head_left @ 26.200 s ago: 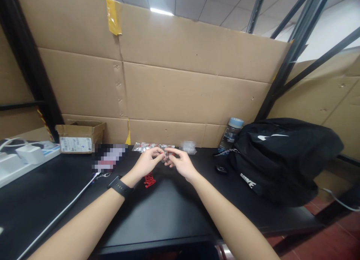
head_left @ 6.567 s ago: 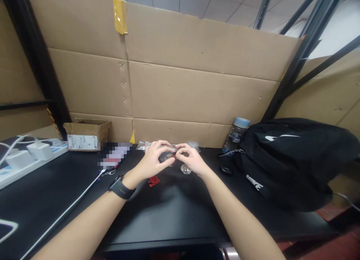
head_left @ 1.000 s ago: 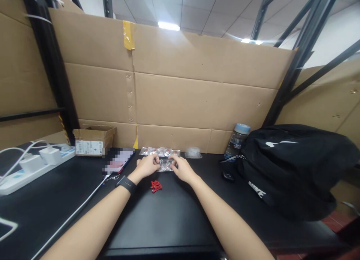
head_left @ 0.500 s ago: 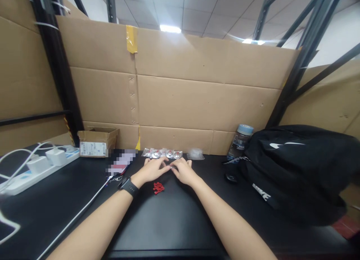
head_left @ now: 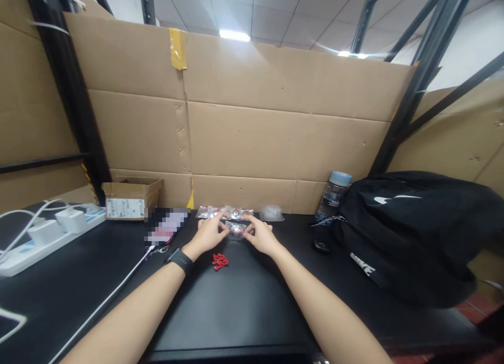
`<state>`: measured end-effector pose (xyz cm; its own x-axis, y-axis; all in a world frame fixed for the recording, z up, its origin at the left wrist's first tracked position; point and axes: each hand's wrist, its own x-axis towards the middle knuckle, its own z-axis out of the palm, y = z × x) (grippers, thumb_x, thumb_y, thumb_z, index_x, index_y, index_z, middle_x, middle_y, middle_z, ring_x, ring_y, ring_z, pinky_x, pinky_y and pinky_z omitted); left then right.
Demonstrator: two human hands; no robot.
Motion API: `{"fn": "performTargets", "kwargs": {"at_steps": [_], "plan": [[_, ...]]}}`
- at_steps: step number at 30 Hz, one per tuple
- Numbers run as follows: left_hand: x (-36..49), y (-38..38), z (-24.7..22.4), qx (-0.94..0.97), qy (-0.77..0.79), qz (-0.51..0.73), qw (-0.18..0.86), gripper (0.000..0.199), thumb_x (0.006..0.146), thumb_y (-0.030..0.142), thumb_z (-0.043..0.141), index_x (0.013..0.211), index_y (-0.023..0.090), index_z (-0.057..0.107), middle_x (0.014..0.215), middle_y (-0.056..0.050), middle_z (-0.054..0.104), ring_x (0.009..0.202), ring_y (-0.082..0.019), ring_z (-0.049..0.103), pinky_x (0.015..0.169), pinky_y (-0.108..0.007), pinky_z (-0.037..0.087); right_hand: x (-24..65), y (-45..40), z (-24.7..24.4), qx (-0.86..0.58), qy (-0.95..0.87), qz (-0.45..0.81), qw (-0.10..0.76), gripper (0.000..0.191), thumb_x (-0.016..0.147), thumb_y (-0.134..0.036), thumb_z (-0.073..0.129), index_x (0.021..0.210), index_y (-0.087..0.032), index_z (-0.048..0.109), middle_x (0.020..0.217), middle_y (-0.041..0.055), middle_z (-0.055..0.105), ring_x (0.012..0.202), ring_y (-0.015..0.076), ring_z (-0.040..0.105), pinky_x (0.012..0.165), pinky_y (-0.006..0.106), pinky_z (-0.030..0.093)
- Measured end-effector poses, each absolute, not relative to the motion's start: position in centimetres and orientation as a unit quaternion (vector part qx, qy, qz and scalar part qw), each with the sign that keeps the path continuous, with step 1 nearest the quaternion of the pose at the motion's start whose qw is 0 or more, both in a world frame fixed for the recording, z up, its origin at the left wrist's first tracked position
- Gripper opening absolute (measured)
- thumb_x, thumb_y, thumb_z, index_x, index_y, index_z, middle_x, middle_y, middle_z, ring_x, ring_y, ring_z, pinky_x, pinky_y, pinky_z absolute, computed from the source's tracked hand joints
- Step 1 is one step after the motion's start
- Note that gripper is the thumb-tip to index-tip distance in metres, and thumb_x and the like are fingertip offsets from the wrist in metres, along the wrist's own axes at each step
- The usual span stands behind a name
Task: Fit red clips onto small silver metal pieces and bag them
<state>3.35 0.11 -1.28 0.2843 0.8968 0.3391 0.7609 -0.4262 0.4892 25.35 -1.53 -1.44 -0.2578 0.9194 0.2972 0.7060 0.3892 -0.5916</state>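
A small clear plastic bag [head_left: 235, 231] with a round, shiny silver-and-red piece inside lies between my hands. My left hand [head_left: 207, 235] pinches its left edge between thumb and fingers. On the other side, my right hand [head_left: 260, 237] has its thumb and fingers closed at the right edge. Just behind stands a row of several similar bagged round pieces [head_left: 236, 213], partly covered by my fingers. Nearer to me, a little heap of red cords [head_left: 219, 261] rests on the black table [head_left: 236, 311].
Right of the row lies a pile of clear plastic bags [head_left: 271, 213]. A phone [head_left: 170, 226] on a white cable and an opened cardboard box [head_left: 132, 198] are at left, beside a power strip [head_left: 84, 225]. At right stand a bottle [head_left: 333, 196] and a black backpack [head_left: 417, 238].
My hands have moved apart, and the bag with the round piece now shows flat between them. The whole view has shifted slightly.
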Motion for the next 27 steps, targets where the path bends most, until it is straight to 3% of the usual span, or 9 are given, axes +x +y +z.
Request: {"fn": "performTargets", "kwargs": {"at_steps": [9,18,22,27], "plan": [[2.7,1.1,-1.7,0.761,0.547,0.297,0.181,0.043,0.078,0.036,0.069,0.118,0.027,0.054,0.089,0.002,0.078,0.101,-0.026,0.070,0.091,-0.036,0.038,25.1,-1.1,-2.0,-0.544,-0.767,0.135,0.313,0.046,0.081,-0.021,0.064,0.124,-0.034,0.055,0.085,-0.0056,0.075,0.088,0.0170,0.065,0.082,0.032,0.024],[-0.3,4.4,-2.4,0.721,0.619,0.305,0.061,0.031,0.085,0.038,0.066,0.112,0.028,0.056,0.095,-0.001,0.077,0.101,-0.027,0.068,0.089,-0.038,0.032,31.7,0.7,-0.7,-0.658,-0.706,0.026,0.260,0.027,0.081,-0.015,0.061,0.105,-0.027,0.067,0.105,0.0020,0.071,0.106,0.0232,0.059,0.085,0.037,0.027],[-0.2,4.9,-2.8,0.742,0.610,0.273,-0.052,0.018,0.087,0.033,0.062,0.102,0.025,0.058,0.098,-0.005,0.074,0.102,-0.030,0.064,0.089,-0.041,0.030,35.3,1.1,-1.0,-0.695,-0.682,-0.012,0.227,0.024,0.082,-0.012,0.058,0.098,-0.024,0.072,0.120,0.0064,0.067,0.114,0.0277,0.053,0.087,0.041,0.030],[0.8,3.9,-2.7,0.730,0.611,0.259,-0.163,0.018,0.089,0.037,0.059,0.099,0.022,0.061,0.109,-0.013,0.066,0.106,-0.033,0.057,0.088,-0.044,0.031,36.8,2.0,-1.9,-0.684,-0.706,0.003,0.181,0.026,0.086,-0.018,0.057,0.098,-0.030,0.077,0.139,0.0030,0.059,0.125,0.0305,0.043,0.092,0.047,0.031]]}}
